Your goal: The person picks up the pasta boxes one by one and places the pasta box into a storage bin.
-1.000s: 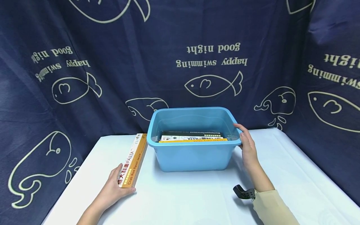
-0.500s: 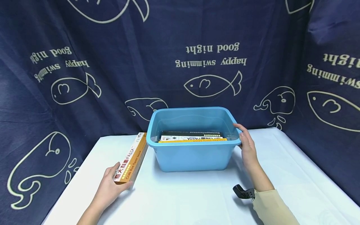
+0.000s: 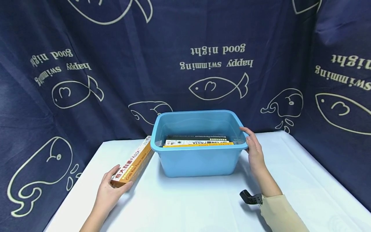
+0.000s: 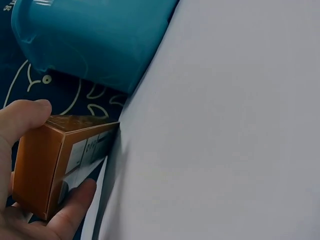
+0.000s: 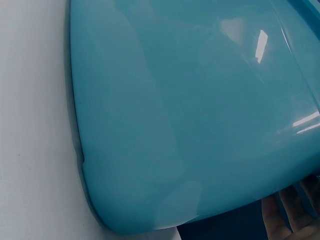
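My left hand (image 3: pixel 108 190) grips the near end of an orange-and-white pasta box (image 3: pixel 134 161), labelled "Crab Roe flavor sauce". That end is tilted up, casting a shadow on the table; the far end lies beside the bin's left corner. In the left wrist view, thumb and fingers stand on opposite sides of the box's orange end (image 4: pixel 37 170). With my right hand (image 3: pixel 255 149) I hold the right rim of a blue plastic bin (image 3: pixel 200 162); in the right wrist view some fingers (image 5: pixel 277 217) show below its wall.
Inside the bin lie a black box (image 3: pixel 200 138), a white pasta box (image 3: pixel 188 142) and a yellow "Chicken curry sauce" box (image 3: pixel 200 146). A white cloth (image 3: pixel 185 203) covers the table. Dark blue fish-print fabric (image 3: pixel 145 64) hangs behind and at the sides.
My left hand has raised the near end of the pasta box and shifted it to the left. The right hand and the bin have stayed in place.
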`<state>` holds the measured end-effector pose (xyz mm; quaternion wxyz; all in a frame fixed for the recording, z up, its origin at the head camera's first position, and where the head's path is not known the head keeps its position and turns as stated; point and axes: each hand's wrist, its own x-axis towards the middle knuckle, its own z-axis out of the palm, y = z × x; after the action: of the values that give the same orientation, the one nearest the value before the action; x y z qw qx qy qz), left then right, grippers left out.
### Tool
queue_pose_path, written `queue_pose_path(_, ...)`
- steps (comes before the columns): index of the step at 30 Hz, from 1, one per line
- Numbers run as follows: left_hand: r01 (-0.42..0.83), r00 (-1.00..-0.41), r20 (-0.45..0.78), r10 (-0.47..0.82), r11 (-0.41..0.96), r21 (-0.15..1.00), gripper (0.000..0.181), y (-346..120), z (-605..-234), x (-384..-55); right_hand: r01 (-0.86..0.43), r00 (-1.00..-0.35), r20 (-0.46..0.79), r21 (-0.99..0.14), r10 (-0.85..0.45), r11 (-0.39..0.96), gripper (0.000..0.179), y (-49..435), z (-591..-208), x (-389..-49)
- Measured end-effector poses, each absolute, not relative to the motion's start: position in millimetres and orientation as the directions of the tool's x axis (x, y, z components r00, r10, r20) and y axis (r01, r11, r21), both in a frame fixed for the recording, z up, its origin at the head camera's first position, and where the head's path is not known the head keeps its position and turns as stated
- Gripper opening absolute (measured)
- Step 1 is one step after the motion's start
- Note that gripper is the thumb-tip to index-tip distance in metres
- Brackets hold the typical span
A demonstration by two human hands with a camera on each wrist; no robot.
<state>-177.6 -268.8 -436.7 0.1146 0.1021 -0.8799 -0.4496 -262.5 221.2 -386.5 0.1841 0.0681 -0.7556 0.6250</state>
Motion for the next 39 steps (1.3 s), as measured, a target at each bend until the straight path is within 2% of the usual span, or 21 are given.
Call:
queue_pose_path(18, -0.113, -0.894, 0.000, -0.448, 0.225, 0.968, 0.082, -270.4, -438.2, -179.2, -0.344, -0.920, 0.375, -0.913, 0.118, 0.217, 0.052, 221.5, -386.4, -262.4)
queue_pose_path(25, -0.019, -0.867, 0.037, -0.496, 0.107, 0.994, 0.070, -266.4, -435.8, -180.8, -0.347, -0.917, 0.378, -0.914, 0.126, 0.212, 0.052, 222.1, -385.9, -261.9)
queue_pose_path(32, 0.034, -0.842, 0.072, -0.535, 0.081, 0.996, 0.063, -266.1, -434.7, -179.2, -0.344, -0.919, 0.374, -0.915, 0.123, 0.211, 0.051, 222.2, -386.0, -262.1)
queue_pose_path(39, 0.045, -0.835, 0.050, -0.548, 0.022, 0.999, 0.060, -266.1, -433.2, -178.0, -0.343, -0.920, 0.372, -0.916, 0.124, 0.208, 0.052, 221.5, -385.6, -262.6)
